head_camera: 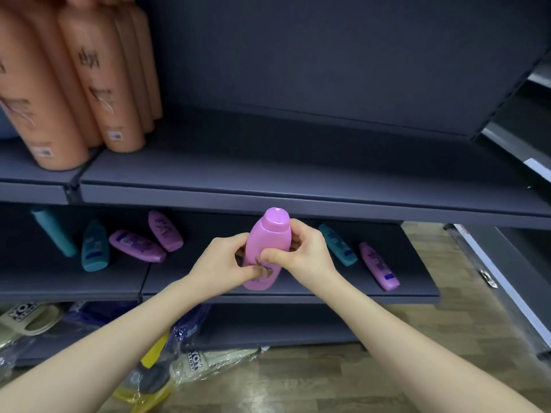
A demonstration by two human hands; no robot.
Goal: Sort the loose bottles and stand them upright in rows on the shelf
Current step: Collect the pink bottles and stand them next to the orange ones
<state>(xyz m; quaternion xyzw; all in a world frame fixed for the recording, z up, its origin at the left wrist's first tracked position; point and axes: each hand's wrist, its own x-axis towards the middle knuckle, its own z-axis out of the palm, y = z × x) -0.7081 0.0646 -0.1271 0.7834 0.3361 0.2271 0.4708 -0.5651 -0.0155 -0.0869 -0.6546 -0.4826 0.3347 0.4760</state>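
A pink bottle (pixel 269 236) is held cap-up in front of the middle shelf (pixel 268 293), gripped from both sides by my left hand (pixel 222 262) and my right hand (pixel 301 251). Loose bottles lie flat on that shelf: a teal tube (pixel 53 232), a teal bottle (pixel 94 245) and two purple bottles (pixel 135 245) (pixel 165 231) on the left. On the right lie a teal bottle (pixel 338 244) and a pink-purple bottle (pixel 378 266).
Tall orange bottles (pixel 98 84) stand upright in rows at the left of the upper shelf (pixel 298 177). Bagged slippers (pixel 26 320) and plastic packets (pixel 167 374) lie on the bottom shelf and wooden floor. Another shelf unit (pixel 507 278) stands at the right.
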